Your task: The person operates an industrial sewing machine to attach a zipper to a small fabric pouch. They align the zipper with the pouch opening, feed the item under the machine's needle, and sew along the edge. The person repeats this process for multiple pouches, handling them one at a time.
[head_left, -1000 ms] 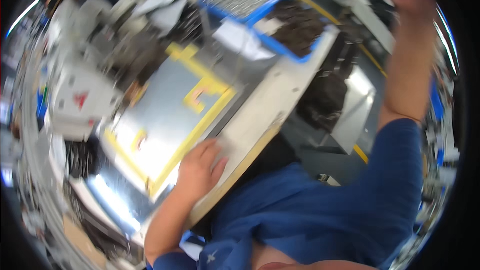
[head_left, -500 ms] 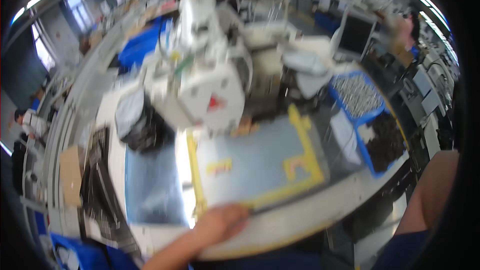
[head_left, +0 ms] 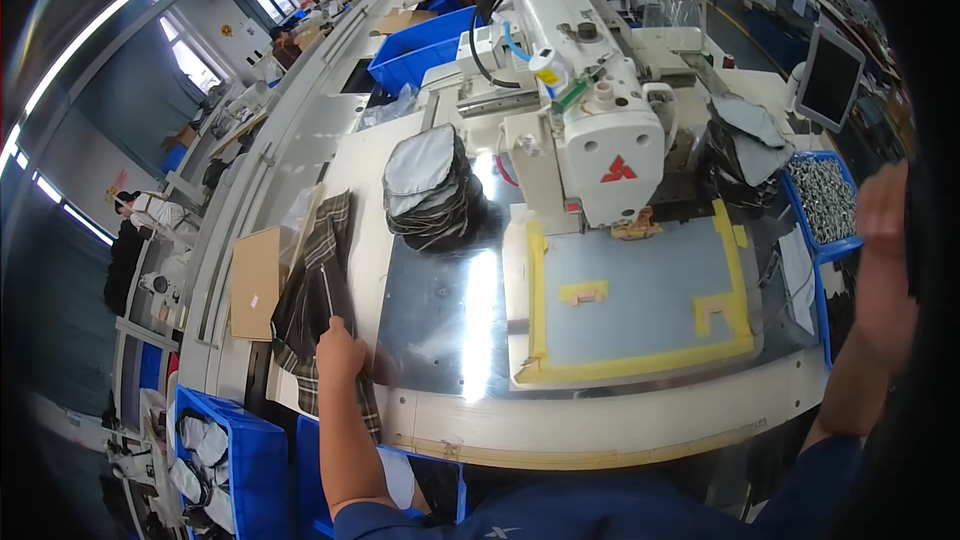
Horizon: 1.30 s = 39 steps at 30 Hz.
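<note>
My left hand [head_left: 340, 350] is closed at the dark plaid fabric [head_left: 318, 292] lying on the table's left side. A thin pale strip runs up from the fingertips; I cannot tell whether it belongs to the fabric. My right hand [head_left: 884, 215] is raised near the right rim, fingers stretched upward and somewhat blurred, with nothing visible in it. Between the hands stands a white industrial sewing machine [head_left: 612, 155]. Below its head lies a flat clear plate [head_left: 640, 290] edged with yellow tape. A stack of grey and black fabric pieces [head_left: 425, 185] sits left of the machine.
A second fabric stack [head_left: 740, 155] stands right of the machine, near a blue tray of small metal parts [head_left: 822, 198] and a screen [head_left: 830, 75]. Cardboard [head_left: 256, 285] leans at the left. A blue bin of fabric pieces [head_left: 255, 470] stands lower left; another blue bin [head_left: 425, 35] is behind.
The view has swung left, and the machine sits farther right in it. My left hand has moved from the table's front edge to the plaid fabric. My right hand has come into view, raised.
</note>
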Available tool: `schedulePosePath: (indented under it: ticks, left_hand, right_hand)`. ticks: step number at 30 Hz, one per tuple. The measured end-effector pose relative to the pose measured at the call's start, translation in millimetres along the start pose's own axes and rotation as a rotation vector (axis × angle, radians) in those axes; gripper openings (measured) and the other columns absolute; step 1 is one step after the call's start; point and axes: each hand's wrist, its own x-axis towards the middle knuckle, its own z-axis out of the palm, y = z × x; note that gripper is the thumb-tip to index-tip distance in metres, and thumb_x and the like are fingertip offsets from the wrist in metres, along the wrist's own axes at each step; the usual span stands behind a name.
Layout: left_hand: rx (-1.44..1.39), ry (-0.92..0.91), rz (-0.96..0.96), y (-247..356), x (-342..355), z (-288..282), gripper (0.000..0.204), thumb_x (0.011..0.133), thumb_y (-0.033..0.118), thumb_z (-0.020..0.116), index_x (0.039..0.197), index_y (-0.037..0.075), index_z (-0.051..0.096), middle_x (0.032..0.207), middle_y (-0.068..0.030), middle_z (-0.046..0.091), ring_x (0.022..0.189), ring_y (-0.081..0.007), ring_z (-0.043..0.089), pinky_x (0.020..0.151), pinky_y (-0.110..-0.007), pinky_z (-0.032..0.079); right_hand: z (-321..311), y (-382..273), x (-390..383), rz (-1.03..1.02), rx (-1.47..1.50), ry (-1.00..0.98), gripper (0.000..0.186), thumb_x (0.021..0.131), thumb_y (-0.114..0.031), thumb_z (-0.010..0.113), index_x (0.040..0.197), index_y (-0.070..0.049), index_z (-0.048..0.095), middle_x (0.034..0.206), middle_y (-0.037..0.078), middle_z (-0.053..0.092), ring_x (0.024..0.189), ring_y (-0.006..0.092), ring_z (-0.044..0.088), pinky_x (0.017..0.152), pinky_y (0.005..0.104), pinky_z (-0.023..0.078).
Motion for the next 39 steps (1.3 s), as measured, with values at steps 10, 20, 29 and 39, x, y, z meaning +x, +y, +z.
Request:
schedulePosePath:
  ticks: [10, 20, 29, 39]
  left_hand:
    - [-1.421, -0.158, 0.373, 86.9, -19.1, -108.2, 0.035, 0.092, -0.011, 0.058, 0.117, -0.002, 0.079, 0.096, -0.0033, 0.076, 0.085, -0.0095, 0.067, 0.075, -0.024, 0.049]
    - [-1.218, -0.352, 0.996, 262.5, -99.2, -158.4, 0.023, 0.101, 0.007, 0.076, 0.121, -0.002, 0.07, 0.113, -0.0115, 0.073, 0.103, -0.0144, 0.071, 0.085, -0.03, 0.056]
    - [-1.604, -1.221, 0.537, 322.7, -79.2, -63.7, 0.027, 0.102, 0.01, 0.075, 0.124, -0.004, 0.074, 0.112, -0.0076, 0.079, 0.098, -0.0136, 0.074, 0.088, -0.03, 0.059]
    - [-1.729, -1.166, 0.49, 331.1, -84.5, -38.0, 0.027, 0.094, 0.002, 0.082, 0.121, 0.0, 0.077, 0.111, -0.0074, 0.079, 0.098, -0.0142, 0.074, 0.091, -0.031, 0.058]
  right_hand:
    - [67.1, 91.4, -102.7, 0.943, 0.214, -0.101, 0.035, 0.098, -0.029, 0.076, 0.113, 0.002, 0.07, 0.101, 0.009, 0.07, 0.089, 0.0155, 0.066, 0.079, 0.0305, 0.052]
    - [161.5, 81.6, -100.1, 0.556, 0.119, -0.501, 0.06, 0.095, -0.015, 0.083, 0.148, -0.002, 0.058, 0.137, 0.012, 0.069, 0.129, 0.0201, 0.064, 0.109, 0.0406, 0.053]
    - [137.5, 66.0, -117.4, 1.057, 0.111, -0.317, 0.05, 0.102, -0.024, 0.075, 0.142, 0.004, 0.063, 0.13, 0.015, 0.074, 0.12, 0.0201, 0.07, 0.103, 0.0368, 0.056]
    - [124.3, 127.9, -65.2, 0.959, 0.159, -0.058, 0.039, 0.1, -0.016, 0.078, 0.133, 0.0, 0.066, 0.12, 0.009, 0.077, 0.106, 0.0132, 0.07, 0.095, 0.0339, 0.058]
